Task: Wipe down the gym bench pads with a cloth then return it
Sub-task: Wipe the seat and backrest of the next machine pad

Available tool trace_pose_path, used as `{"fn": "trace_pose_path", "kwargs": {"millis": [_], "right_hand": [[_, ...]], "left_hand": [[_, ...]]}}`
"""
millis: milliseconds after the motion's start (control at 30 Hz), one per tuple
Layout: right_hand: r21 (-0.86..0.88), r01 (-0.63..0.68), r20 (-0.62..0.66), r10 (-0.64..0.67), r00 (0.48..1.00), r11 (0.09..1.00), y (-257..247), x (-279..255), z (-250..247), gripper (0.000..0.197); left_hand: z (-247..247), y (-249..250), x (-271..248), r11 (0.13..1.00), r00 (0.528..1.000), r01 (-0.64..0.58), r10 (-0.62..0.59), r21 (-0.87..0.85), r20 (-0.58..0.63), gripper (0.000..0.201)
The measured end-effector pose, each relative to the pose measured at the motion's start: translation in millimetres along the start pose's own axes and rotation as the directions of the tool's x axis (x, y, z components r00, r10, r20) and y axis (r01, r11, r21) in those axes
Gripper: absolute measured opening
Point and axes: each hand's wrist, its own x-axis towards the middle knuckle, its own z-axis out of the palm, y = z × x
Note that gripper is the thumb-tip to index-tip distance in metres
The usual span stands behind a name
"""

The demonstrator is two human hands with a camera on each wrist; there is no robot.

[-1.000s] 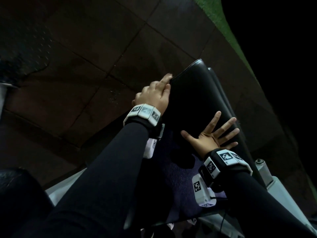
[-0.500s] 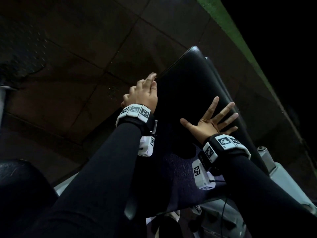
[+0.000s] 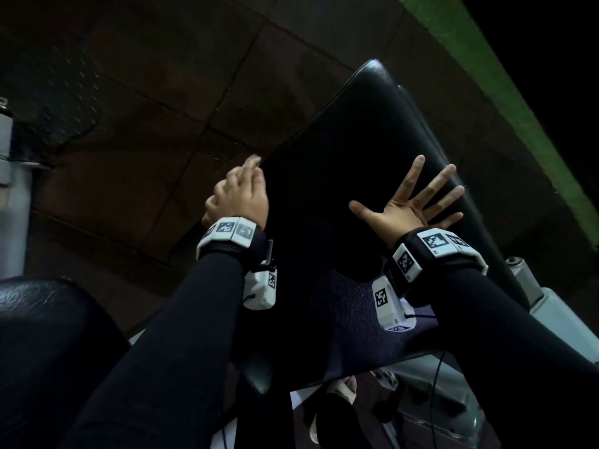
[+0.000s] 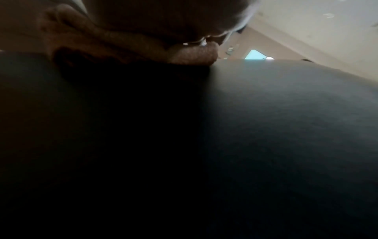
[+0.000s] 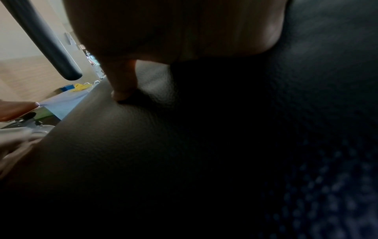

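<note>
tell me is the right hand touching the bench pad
Touching: the right wrist view shows a fingertip of the right hand pressed onto the bench pad, denting it.

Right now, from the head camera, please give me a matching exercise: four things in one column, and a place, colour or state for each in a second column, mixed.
Things:
1. left hand
2. right hand
3. cloth
4. floor strip

Descriptions:
A. green
B. fingers spread wide on the bench pad
C. at the left edge of the bench pad
D. lying on the near end of the bench pad, between the forearms

Pairs: 1-C, 2-B, 3-D, 4-A
</note>
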Motion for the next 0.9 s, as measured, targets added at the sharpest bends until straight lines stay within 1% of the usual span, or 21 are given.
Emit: {"fn": "trace_pose_path", "kwargs": {"millis": [67, 100, 133, 200, 267, 367, 467, 533, 567, 633, 667, 700, 767, 800, 833, 900], "right_hand": [[-0.015, 0.007, -0.048, -0.008, 0.999, 1.0, -1.1, -1.0, 0.7, 0.12], [-0.016, 0.009, -0.05, -0.01, 0.999, 1.0, -1.2, -0.8, 0.7, 0.12], [-0.013, 0.009, -0.051, -0.01, 0.999, 1.0, -0.6, 0.9, 1.3, 0.121], [0.002, -0.001, -0.02, 0.001, 1.0, 1.0, 1.9, 4.7, 1.6, 0.123], [0.027, -0.008, -0.003, 0.008, 1.0, 1.0, 4.1, 6.4, 3.9, 0.123], [0.05, 0.019, -0.097, -0.015, 0.995, 0.999, 3.9, 4.2, 8.5, 0.121], [0.023, 0.023, -0.131, -0.02, 0.991, 0.999, 3.6, 3.7, 10.8, 0.122], [0.019, 0.033, -0.143, -0.03, 0.989, 0.999, 4.7, 4.9, 11.0, 0.122], [0.012, 0.036, -0.154, -0.034, 0.987, 0.999, 5.4, 5.2, 10.7, 0.122], [0.003, 0.04, -0.171, -0.039, 0.984, 0.999, 6.3, 6.0, 11.2, 0.121], [0.004, 0.044, -0.175, -0.043, 0.984, 0.999, 6.8, 7.0, 11.8, 0.121], [0.006, 0.051, -0.182, -0.049, 0.982, 0.999, 6.8, 8.0, 12.8, 0.122], [0.014, 0.07, -0.203, -0.065, 0.977, 0.997, 8.6, 10.6, 16.0, 0.123], [0.021, 0.082, -0.216, -0.076, 0.974, 0.996, 9.6, 10.6, 17.7, 0.122], [0.027, 0.098, -0.229, -0.089, 0.969, 0.995, 10.1, 10.7, 19.2, 0.121], [0.041, 0.118, -0.236, -0.105, 0.966, 0.992, 10.9, 11.0, 20.5, 0.12]], "left_hand": [[0.1, 5.3, -2.8, 0.989, 0.989, -0.144, 0.145, 0.027, -0.041, 0.038], [-0.6, 2.7, -4.1, 0.982, 0.981, -0.185, 0.186, 0.026, -0.054, 0.039], [-2.0, -3.0, -5.6, 0.98, 0.978, -0.199, 0.199, 0.016, -0.062, 0.04], [-4.4, -22.3, -7.1, 0.983, 0.981, -0.181, 0.18, -0.008, -0.067, 0.04], [-8.8, -49.4, -12.8, 0.993, 0.991, -0.116, 0.114, -0.015, -0.073, 0.039], [-14.6, -88.4, -32.7, 0.999, 0.988, -0.037, 0.033, -0.022, -0.153, 0.039], [-8.4, -99.4, -48.3, 0.992, 0.962, 0.102, -0.119, -0.08, -0.247, 0.036], [-6.1, -96.9, -44.7, 0.975, 0.938, 0.169, -0.204, -0.144, -0.281, 0.035], [-5.4, -97.2, -41.1, 0.968, 0.932, 0.187, -0.228, -0.165, -0.282, 0.035], [-4.7, -107.2, -35.4, 0.97, 0.941, 0.192, -0.225, -0.149, -0.251, 0.037], [-3.6, -114.9, -32.7, 0.961, 0.939, 0.218, -0.254, -0.169, -0.233, 0.038], [-3.2, -121.0, -31.5, 0.937, 0.924, 0.272, -0.318, -0.221, -0.214, 0.039], [-1.9, -127.0, -29.2, 0.855, 0.869, 0.376, -0.46, -0.357, -0.185, 0.04], [0.1, -128.8, -28.4, 0.825, 0.85, 0.398, -0.496, -0.401, -0.176, 0.04], [0.9, -130.1, -28.3, 0.822, 0.851, 0.403, -0.498, -0.402, -0.165, 0.041], [1.8, -130.8, -30.8, 0.837, 0.87, 0.387, -0.47, -0.388, -0.147, 0.042]]}}
